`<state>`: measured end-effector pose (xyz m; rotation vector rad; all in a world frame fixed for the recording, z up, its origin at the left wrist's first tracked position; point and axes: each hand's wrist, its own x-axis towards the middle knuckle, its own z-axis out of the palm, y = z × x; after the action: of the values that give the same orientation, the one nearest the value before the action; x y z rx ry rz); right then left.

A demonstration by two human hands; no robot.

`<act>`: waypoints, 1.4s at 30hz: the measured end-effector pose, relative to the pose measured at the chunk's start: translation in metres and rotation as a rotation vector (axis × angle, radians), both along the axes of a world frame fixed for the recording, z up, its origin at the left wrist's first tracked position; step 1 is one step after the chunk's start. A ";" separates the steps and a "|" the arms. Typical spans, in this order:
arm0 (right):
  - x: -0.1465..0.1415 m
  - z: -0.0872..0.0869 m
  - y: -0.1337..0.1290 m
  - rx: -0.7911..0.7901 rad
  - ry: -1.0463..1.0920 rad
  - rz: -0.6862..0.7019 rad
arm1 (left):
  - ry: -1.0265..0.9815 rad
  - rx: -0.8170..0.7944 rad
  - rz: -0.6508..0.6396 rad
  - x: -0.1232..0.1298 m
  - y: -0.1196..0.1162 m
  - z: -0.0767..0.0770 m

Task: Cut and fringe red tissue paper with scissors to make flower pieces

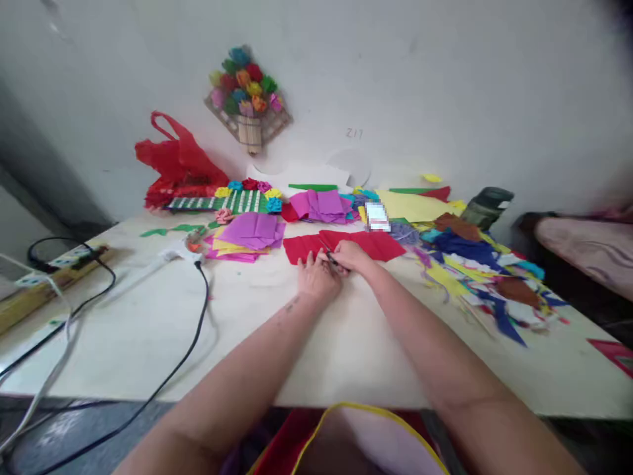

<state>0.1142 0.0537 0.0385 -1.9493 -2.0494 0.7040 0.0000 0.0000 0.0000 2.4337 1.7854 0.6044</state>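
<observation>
Where wrapped by the right hand, scissors: hidden at the handles, blurred along the dark blades.
Right hand: closed around the scissors, with exact finger placement indistinct.
Left hand: laid with partly spread fingers on the near edge of the red sheet, unseen underneath.
Red sheet: wide, flat and creased; placed toward the far side of the table, at the blades; covered by both hands along the middle of the near edge.
Phone: set just beyond the red sheet, unreadable because of pixelation.
Purple sheets: stacked to the left over yellow and pink layers.
Scrap pile: heaped loosely to the right in mixed colours, hard to separate into pieces.
Forearms: extended across the near table, blocking view of the surface beneath.
Black cable: trailing over the near left.
</observation>
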 end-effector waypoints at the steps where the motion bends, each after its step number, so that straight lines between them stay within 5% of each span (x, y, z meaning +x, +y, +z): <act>1: 0.000 -0.001 0.001 -0.004 0.002 0.006 | 0.011 -0.022 0.010 0.001 0.001 0.000; 42: 0.000 -0.008 0.008 0.047 0.116 -0.076 | 0.046 -0.043 0.048 0.000 0.004 -0.001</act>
<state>0.1146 0.0617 0.0302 -1.9025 -1.8968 0.7273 -0.0004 0.0038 -0.0013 2.4028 1.8586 0.5115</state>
